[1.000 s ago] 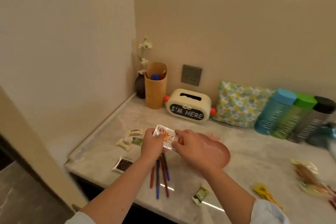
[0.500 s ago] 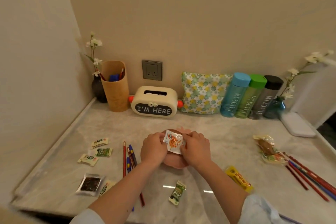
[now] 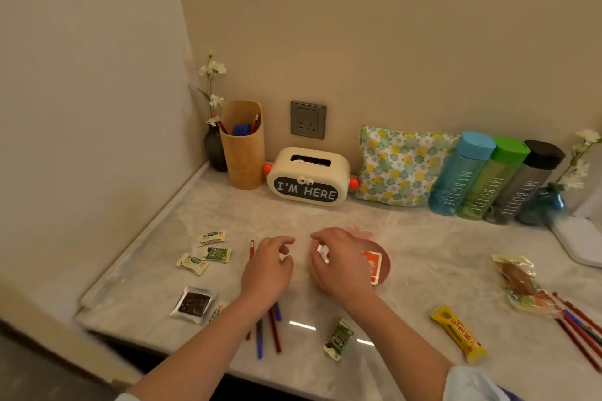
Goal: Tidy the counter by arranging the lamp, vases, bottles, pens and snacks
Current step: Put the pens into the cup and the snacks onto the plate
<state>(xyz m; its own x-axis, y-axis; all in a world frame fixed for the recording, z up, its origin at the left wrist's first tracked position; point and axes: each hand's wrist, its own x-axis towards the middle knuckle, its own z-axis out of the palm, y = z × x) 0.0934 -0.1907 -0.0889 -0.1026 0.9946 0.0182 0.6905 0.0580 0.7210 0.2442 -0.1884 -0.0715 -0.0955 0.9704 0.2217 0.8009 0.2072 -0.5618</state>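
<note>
My right hand [image 3: 340,265] hovers over a pink plate [image 3: 386,265] and curls its fingers round an orange and white snack packet [image 3: 372,265] that lies on the plate. My left hand [image 3: 267,268] is just left of it, fingers loosely curled, holding nothing. Several red and blue pens [image 3: 260,334] lie under my left wrist. Small green and cream snacks [image 3: 217,253] and a dark packet [image 3: 194,303] sit to the left. A green candy [image 3: 338,338] and a yellow bar [image 3: 458,334] lie near the front edge.
Along the back wall stand a dark vase [image 3: 215,150], a wooden pen holder [image 3: 242,153], a tissue box [image 3: 308,177], a floral pouch [image 3: 400,166], three bottles [image 3: 462,172] and a blue vase [image 3: 540,205]. A clear snack bag [image 3: 518,280], more pens [image 3: 580,332] and a white lamp base [image 3: 580,239] are at right.
Both hands held the packet above the plate. It has come down onto the plate, my left hand has let go and drawn left, and my right hand stays on it.
</note>
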